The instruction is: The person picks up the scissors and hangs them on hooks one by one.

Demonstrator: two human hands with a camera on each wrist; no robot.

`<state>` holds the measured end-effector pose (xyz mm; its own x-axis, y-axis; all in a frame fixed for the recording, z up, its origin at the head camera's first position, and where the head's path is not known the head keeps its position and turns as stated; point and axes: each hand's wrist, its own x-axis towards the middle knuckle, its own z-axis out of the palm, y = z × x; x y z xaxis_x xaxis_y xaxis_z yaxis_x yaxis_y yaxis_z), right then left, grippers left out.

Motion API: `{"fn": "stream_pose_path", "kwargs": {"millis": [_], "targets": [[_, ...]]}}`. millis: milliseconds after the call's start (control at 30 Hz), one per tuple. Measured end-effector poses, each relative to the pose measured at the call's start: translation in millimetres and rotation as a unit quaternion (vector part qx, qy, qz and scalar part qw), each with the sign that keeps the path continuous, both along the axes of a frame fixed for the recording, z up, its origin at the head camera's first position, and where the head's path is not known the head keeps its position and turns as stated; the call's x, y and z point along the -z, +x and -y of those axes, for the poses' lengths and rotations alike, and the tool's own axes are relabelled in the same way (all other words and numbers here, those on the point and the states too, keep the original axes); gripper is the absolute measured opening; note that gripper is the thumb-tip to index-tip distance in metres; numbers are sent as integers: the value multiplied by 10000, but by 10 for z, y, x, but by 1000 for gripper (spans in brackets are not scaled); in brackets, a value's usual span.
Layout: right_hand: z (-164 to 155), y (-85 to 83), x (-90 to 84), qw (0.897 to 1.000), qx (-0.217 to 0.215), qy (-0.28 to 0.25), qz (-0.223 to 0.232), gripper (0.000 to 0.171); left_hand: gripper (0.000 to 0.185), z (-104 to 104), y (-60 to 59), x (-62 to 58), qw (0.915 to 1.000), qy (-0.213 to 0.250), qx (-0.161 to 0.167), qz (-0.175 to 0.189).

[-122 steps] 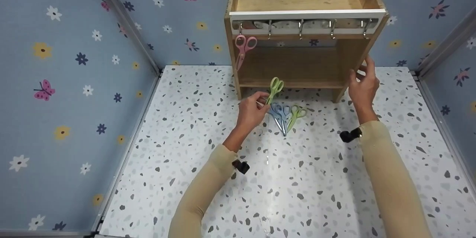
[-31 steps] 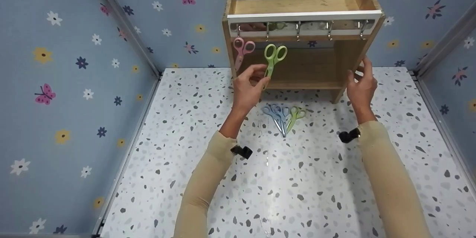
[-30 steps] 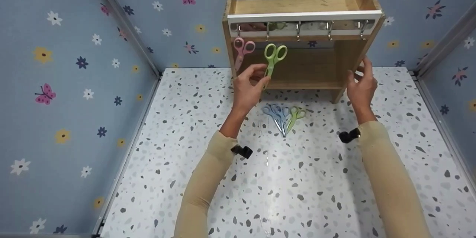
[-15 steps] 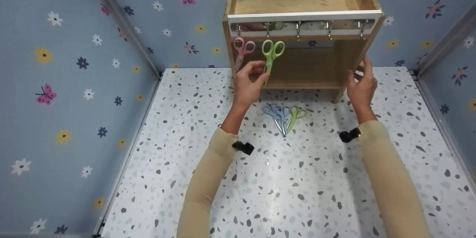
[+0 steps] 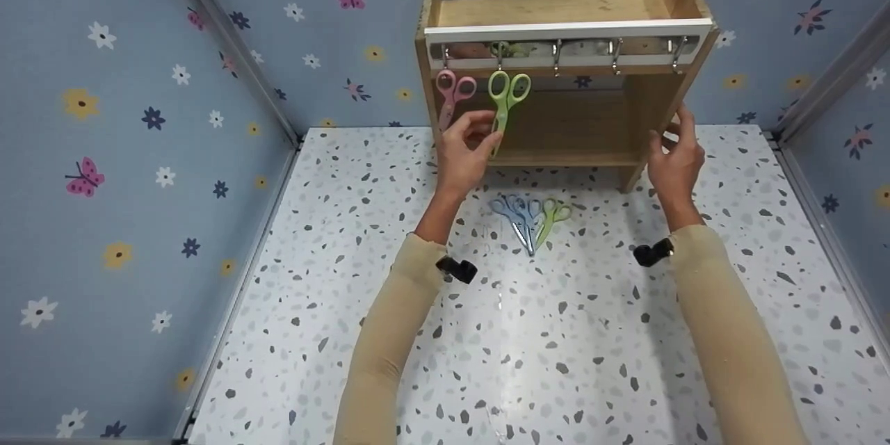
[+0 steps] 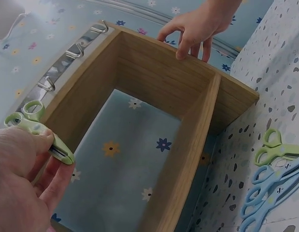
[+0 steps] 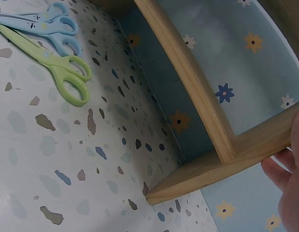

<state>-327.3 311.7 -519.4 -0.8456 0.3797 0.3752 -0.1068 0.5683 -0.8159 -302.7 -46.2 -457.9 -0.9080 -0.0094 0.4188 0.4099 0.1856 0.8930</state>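
My left hand pinches a pair of light green scissors by the blade end, finger loops upward. Those loops are right at the second hook of a wooden shelf; whether the hook passes through one cannot be told. Pink scissors hang from the leftmost hook, just left of the green pair. My right hand grips the edge of the shelf's right side panel, thumb toward the front. In the left wrist view, green scissors sit between thumb and fingers.
Blue scissors and another green pair lie overlapping on the speckled table before the shelf. More hooks line the rail to the right. Patterned walls enclose the back and sides.
My left hand has lifted the green scissors from low above the table up to the second hook, edging slightly higher in the last half second. The right hand stays on the panel.
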Motion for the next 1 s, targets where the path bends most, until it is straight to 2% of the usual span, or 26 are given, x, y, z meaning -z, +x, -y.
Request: {"fn": "stream_pose_path", "kwargs": {"millis": [400,700,1000], "targets": [[5,13,-3,10000,-43,33,31,58,29,-18,-57,57,9999,-11,-119,92],[-9,2,26,9999,0,96,-122,56,31,-7,-122,107,9990,366,200,-179],[-2,12,1,10000,16,41,-16,57,31,-10,-142,103,9994,333,108,13]]}}
